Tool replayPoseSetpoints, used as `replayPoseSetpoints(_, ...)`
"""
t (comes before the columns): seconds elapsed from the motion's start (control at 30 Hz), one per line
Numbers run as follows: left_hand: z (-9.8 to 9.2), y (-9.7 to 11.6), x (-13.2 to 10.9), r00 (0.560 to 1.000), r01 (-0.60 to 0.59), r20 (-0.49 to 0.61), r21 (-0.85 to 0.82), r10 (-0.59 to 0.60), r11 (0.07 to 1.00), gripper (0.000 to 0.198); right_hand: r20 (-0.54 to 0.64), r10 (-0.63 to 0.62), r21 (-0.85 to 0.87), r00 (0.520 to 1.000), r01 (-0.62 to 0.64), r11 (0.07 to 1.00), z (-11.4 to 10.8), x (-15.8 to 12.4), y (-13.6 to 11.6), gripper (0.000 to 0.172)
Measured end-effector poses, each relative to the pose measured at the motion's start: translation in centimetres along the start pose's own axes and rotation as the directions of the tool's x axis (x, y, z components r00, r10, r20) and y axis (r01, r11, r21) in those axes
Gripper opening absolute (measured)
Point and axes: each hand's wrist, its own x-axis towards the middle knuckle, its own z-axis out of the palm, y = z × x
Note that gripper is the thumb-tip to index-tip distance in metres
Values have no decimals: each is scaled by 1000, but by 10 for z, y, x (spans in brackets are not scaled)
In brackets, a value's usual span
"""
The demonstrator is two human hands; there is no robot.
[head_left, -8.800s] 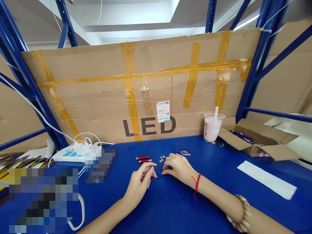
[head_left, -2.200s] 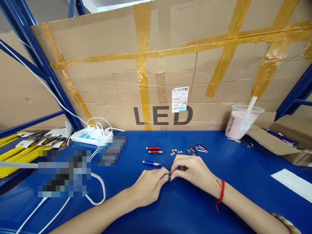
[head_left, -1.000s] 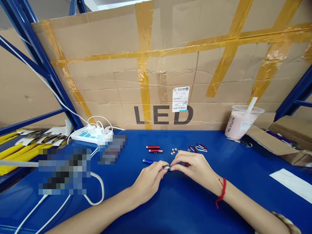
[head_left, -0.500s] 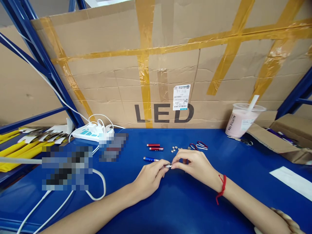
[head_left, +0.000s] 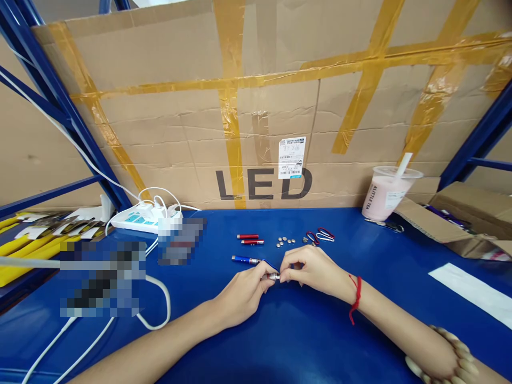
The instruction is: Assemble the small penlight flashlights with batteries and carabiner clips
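Note:
Between the fingertips of both hands is a small silvery cylinder (head_left: 272,276), partly covered by the fingers. My left hand (head_left: 243,292) pinches one end of it, closed. Thumb and fingers of my right hand (head_left: 314,271) close on the opposite end. Just behind the left fingers lies a slim blue metal tube (head_left: 245,260), like a small pen light. Farther back are two short red tubes, an upper red tube (head_left: 248,236) and a lower red tube (head_left: 253,242). Several button cells (head_left: 285,240) are scattered beyond my right hand, beside red and silver carabiner clips (head_left: 325,233).
On the left stand a white power strip (head_left: 134,220) with cables and blurred-out items. To the right are a pink drink cup (head_left: 384,197), an open cardboard box (head_left: 472,213) and a white paper strip (head_left: 472,290). A large cardboard sheet (head_left: 180,138) closes off the back.
The view has shifted slightly. Both hands keep their pinch on the silvery cylinder, and more of it shows now. More of the button cells has come into sight behind my right hand.

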Motion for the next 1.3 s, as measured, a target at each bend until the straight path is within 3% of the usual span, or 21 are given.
replayPoseSetpoints(0.1, 1, 1, -1, 1000, -27, 9, 0, 27, 1000, 16, 92, -117, 5, 989, 117, 993, -1, -2, -3, 28)
replayPoseSetpoints(0.23, 2, -1, -2, 999, -29, -14, 21, 29, 999, 15, 56, -216, -153, 975, 222, 963, 1, -5, -9, 29)
replayPoseSetpoints(0.43, 4, -5, 1, 994, -59, -88, 46, 63, 997, 15, -35, -138, -179, 990, 130, 975, 11, -5, -13, 36)
replayPoseSetpoints(0.77, 6, -4, 2, 980, -81, -181, 29, 85, 996, 18, -35, -2, 52, 999, 3, 999, 14, -4, -14, 42)
replayPoseSetpoints(1.03, 6, -2, 4, 982, -57, -175, 61, 67, 997, 18, -19, -104, -279, 994, 95, 956, 3, -3, -12, 40)
replayPoseSetpoints(1.3, 5, -1, 4, 988, -35, -148, 95, 49, 995, 18, 47, -84, -294, 995, 94, 951, 0, -3, -10, 43)
